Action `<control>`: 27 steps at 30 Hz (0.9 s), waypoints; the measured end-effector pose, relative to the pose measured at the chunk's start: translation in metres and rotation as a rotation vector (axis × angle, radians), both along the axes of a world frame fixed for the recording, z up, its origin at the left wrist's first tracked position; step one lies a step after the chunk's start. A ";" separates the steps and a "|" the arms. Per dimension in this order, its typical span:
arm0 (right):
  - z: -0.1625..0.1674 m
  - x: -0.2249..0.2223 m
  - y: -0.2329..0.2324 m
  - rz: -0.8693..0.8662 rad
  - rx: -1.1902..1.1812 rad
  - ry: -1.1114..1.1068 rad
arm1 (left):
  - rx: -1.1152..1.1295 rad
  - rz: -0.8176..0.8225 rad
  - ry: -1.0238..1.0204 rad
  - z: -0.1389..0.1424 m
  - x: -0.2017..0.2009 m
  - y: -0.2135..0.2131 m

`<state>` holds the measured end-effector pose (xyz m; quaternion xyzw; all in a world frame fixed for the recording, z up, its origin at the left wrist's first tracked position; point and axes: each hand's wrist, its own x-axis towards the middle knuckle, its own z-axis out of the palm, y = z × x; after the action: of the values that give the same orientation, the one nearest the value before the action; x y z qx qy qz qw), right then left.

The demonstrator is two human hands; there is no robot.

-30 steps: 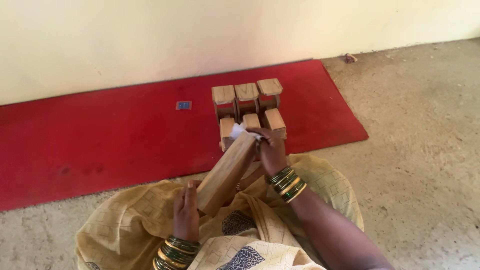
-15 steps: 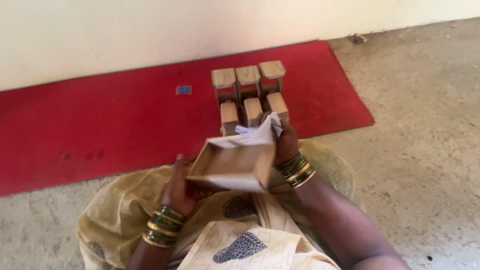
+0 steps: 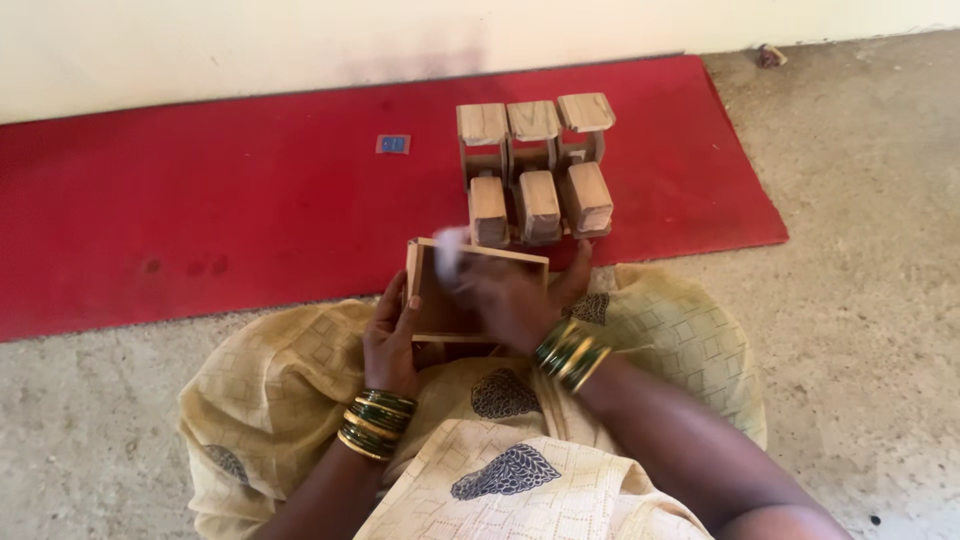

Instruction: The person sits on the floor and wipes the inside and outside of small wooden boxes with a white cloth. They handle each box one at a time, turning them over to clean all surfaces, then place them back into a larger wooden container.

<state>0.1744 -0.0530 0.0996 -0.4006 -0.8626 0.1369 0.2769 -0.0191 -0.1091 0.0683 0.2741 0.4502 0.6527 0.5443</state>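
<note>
- Holding, item one: a shallow open wooden box (image 3: 440,300), unfinished pale wood, tilted so its hollow faces up toward us; we keep it low over the lap, just short of the mat's near edge, where both hands can reach it
- Our left hand (image 3: 392,340) cups the box's left wall, fingers curled round the outside edge and thumb along the side; we judge this grip serves to steady the piece while the other hand works inside it
- Our right hand (image 3: 515,300) lies across the box's opening, fingers bent down into the hollow; it is blurred, so we cannot tell for certain how tightly they close
- A small white scrap (image 3: 450,255), perhaps cloth or paper, shows at the right fingertips near the box's far rim; it is too smeared for us to name, and it appears pressed against the wood
- Six small wooden pieces (image 3: 535,170) stand on the red mat (image 3: 200,200) in two rows of three, close together, just beyond the box; we judge them grouped within arm's reach
- A small blue square (image 3: 392,144) lies apart on the mat, left of the rows
- Green and gold bangles (image 3: 375,420) sit on both wrists; patterned yellow cloth (image 3: 300,390) covers the lap under the box
</note>
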 end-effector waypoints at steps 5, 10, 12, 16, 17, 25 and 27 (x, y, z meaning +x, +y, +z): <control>-0.022 -0.017 0.006 0.235 0.335 -0.125 | -0.077 0.023 -0.017 -0.001 -0.001 -0.002; -0.015 0.010 0.026 0.109 0.040 -0.136 | -0.224 0.225 0.069 0.002 -0.016 0.005; -0.003 0.023 0.021 0.040 0.023 -0.127 | -0.245 0.271 0.072 0.003 -0.024 0.009; 0.022 0.027 -0.003 0.248 0.136 -0.110 | -0.151 0.203 -0.127 0.010 -0.037 0.012; 0.025 0.017 -0.007 0.260 0.216 -0.209 | -0.164 0.184 -0.147 0.013 -0.038 0.013; 0.050 0.057 0.005 -0.133 0.170 -0.245 | -0.142 -0.069 -0.455 0.018 -0.027 0.008; 0.056 0.087 0.037 -0.432 0.248 -0.254 | -0.241 -0.104 -0.413 0.011 -0.027 0.015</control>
<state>0.2611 -0.0163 0.1560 -0.5521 -0.7953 -0.0830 0.2363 -0.0462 -0.0937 0.0789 0.0909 0.3893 0.6074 0.6865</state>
